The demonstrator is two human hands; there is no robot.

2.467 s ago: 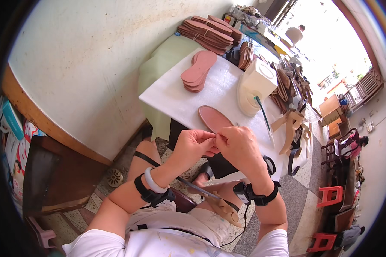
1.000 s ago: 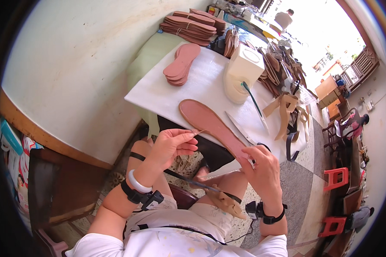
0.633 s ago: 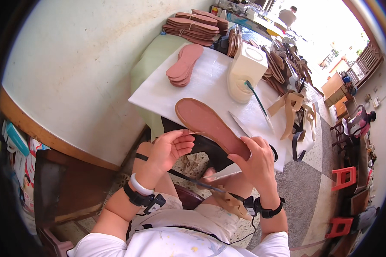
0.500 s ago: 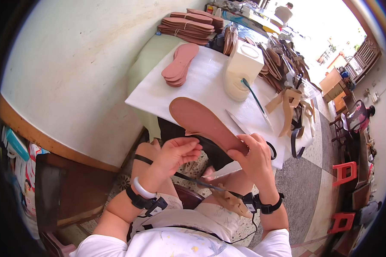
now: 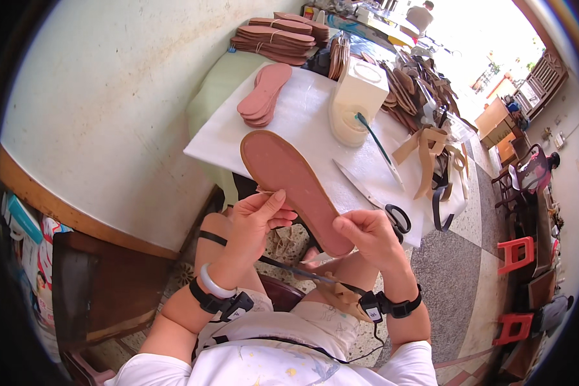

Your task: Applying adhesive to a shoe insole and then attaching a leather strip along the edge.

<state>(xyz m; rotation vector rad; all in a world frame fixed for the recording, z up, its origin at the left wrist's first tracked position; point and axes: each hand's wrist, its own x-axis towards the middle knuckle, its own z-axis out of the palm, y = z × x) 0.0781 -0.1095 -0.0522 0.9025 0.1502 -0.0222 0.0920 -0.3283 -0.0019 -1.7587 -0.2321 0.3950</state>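
A reddish-brown insole (image 5: 289,180) with a tan rim slants over my lap, its broad end toward the table. My right hand (image 5: 372,237) is closed on the narrow heel end, thumb on the upper face. At the insole's left edge, my left hand (image 5: 256,215) pinches with thumb and forefinger. A small pale tan bit shows at that pinch; I cannot make out whether it is part of the edging. Scissors (image 5: 367,191) with black handles lie on the white-covered table (image 5: 228,138) just beyond my right hand. A stack of pink insoles (image 5: 265,93) lies farther left.
A cream glue container (image 5: 357,96) holds a green-handled brush (image 5: 378,147). Tan strips (image 5: 424,157) hang at the table's right side. Bundled insoles (image 5: 273,38) are piled at the back, with more (image 5: 408,96) at back right. Red stools (image 5: 516,255) stand on the floor at right.
The insole has swung more upright and shifted left, its heel end lower. My left hand has moved up to its edge and pinched there. The scissor handles have come into view.
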